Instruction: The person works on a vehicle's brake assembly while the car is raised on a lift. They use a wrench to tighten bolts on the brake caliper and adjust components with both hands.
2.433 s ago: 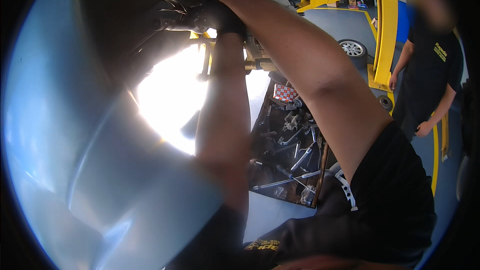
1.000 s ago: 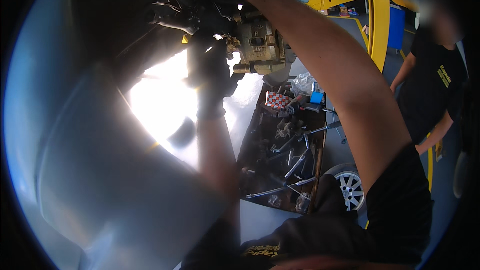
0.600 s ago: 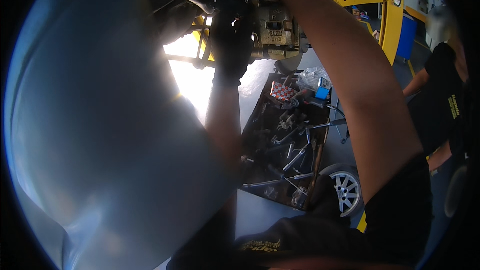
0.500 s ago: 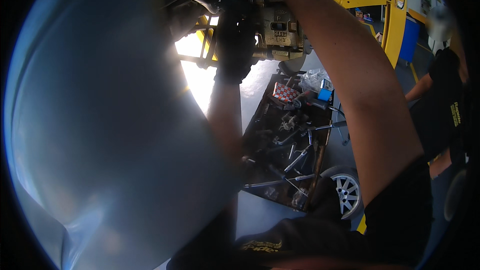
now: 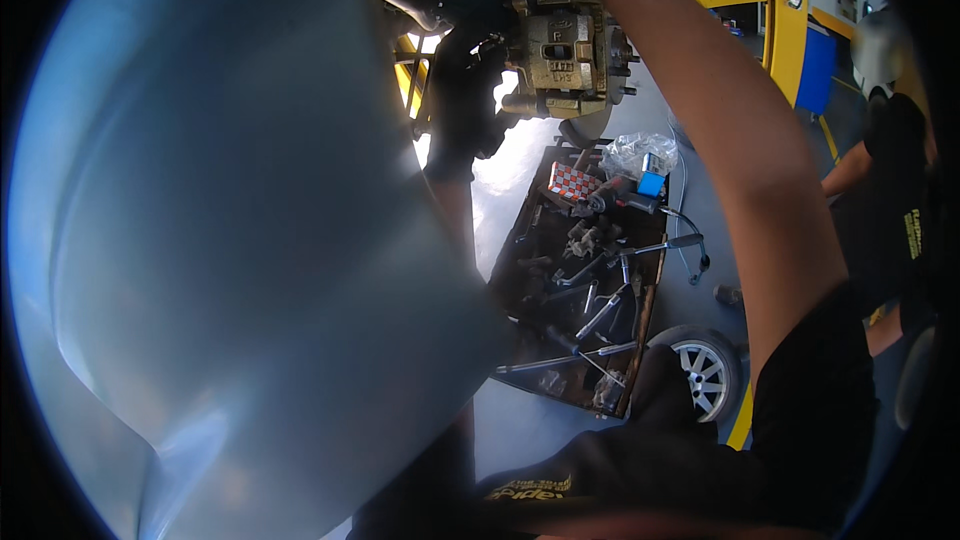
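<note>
A brass-coloured brake caliper [image 5: 560, 60] hangs overhead under a raised car, with the edge of a brake disc [image 5: 590, 125] behind it. My left hand [image 5: 468, 90], in a black glove, is raised against the caliper's left side with its fingers curled among the dark parts there. What it grips is hidden. My bare right forearm [image 5: 700, 130] reaches up past the caliper. The right hand itself runs off the top edge, so its grip is not visible.
A pale blue-silver body panel [image 5: 250, 260] fills the left half. Below lies a dark tool tray [image 5: 545, 225] with several wrenches, a checkered box [image 5: 573, 181] and a plastic bag [image 5: 640, 152]. An alloy wheel [image 5: 705, 380] lies on the floor. A yellow lift post [image 5: 785, 10] and another person [image 5: 895, 230] are at right.
My left hand has risen from below the caliper to its left side. The view has swung so the caliper sits larger and nearer the middle, and the body panel covers more of the left.
</note>
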`<state>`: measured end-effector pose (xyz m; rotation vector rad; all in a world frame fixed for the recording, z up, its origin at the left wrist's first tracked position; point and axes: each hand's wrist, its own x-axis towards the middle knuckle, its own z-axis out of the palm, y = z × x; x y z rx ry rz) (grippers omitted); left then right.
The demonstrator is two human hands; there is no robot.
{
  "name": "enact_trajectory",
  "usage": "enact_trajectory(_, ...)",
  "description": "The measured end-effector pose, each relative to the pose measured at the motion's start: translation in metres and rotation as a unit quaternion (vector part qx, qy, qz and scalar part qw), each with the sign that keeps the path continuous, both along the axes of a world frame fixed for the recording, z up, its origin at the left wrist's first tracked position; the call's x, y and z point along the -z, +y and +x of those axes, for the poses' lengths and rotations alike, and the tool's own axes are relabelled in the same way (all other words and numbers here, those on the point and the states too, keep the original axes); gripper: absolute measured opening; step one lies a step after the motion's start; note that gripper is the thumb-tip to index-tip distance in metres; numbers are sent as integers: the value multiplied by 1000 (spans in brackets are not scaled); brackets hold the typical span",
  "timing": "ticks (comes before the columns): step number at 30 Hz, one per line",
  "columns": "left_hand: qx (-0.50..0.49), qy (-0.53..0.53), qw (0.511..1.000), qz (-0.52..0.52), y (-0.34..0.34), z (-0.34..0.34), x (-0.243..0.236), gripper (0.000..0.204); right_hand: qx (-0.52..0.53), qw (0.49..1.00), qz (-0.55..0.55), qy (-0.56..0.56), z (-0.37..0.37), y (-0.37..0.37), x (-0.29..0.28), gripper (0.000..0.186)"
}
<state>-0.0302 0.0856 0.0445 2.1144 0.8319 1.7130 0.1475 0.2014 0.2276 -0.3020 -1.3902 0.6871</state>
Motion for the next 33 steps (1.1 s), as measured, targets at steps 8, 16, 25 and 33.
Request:
enact_trajectory(8,123,-123,968,-181,-127,-40,108,38,-3,999,38,32,9,-244,264,28)
enact_trajectory(16,101,286,952,-32,-244,-32,354,36,21,903,-30,-429,-17,-418,500,24)
enact_trajectory(25,207,-107,877,-421,-221,3,353,17,50,941,-296,-157,-19,-486,544,70)
enact_trajectory(33,34,27,991,-128,-169,13,142,24,221,932,-149,-246,-68,-401,419,60)
